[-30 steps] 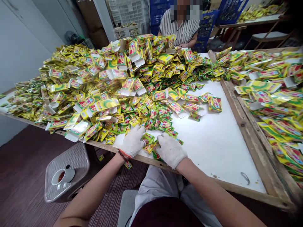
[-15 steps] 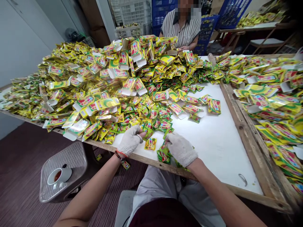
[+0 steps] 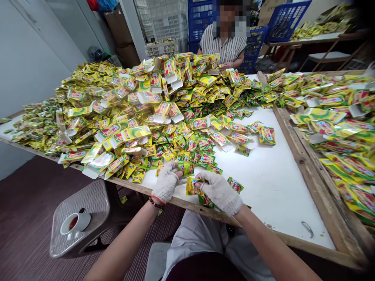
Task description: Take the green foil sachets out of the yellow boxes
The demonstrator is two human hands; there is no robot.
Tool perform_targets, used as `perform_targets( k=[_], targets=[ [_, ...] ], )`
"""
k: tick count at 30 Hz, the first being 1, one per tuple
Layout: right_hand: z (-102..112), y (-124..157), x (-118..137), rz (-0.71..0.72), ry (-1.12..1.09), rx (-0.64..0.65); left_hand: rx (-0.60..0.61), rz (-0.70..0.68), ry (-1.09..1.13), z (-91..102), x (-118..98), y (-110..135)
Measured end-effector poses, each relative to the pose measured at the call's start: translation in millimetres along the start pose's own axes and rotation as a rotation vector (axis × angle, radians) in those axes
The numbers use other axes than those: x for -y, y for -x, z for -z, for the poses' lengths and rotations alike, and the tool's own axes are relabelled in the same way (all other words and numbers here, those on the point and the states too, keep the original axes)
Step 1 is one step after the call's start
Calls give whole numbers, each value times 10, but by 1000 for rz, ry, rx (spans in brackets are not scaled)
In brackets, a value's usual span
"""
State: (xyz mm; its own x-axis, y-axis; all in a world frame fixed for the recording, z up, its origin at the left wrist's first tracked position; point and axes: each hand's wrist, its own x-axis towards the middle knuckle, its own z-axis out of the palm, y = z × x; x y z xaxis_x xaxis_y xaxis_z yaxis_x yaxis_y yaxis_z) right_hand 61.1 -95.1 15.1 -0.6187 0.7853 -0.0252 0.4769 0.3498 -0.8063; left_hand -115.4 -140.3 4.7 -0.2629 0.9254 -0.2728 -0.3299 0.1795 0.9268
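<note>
My left hand, in a white knit glove with bare fingertips, is closed on a green and yellow sachet. Just to its right, my right hand, gloved the same way, pinches a yellow sachet by its edge. Several green sachets lie under and around the right hand, one of them just beyond its knuckles. Beyond both hands spreads a heap of small sachets, with printed open-ended boxes lying on it to the left.
A wooden strip divides the white tabletop from more boxes on the right. Across the table sits a person in a striped shirt. A stool at lower left bears a cup of dark liquid.
My right hand has taken hold of the yellow sachet that lay on the table between my hands. My left hand still holds a green sachet. The view has shifted slightly.
</note>
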Motion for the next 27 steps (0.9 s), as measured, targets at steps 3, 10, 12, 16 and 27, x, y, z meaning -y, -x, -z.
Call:
perform_targets(
  k=[3,10,12,16,27],
  targets=[
    [157,75,1,-5,-17,-57,154,50,32,-161,119,66],
    [375,141,-64,-25,31,-120,207,-2,-221,-309,130,97],
    [398,148,-101,-39,12,-135,249,-11,-228,-343,109,112],
    [410,153,-180,-33,-2,-170,340,-9,-160,-425,92,154],
    [616,186,-139,270,353,189,592,-107,-535,-418,-50,24]
  ],
)
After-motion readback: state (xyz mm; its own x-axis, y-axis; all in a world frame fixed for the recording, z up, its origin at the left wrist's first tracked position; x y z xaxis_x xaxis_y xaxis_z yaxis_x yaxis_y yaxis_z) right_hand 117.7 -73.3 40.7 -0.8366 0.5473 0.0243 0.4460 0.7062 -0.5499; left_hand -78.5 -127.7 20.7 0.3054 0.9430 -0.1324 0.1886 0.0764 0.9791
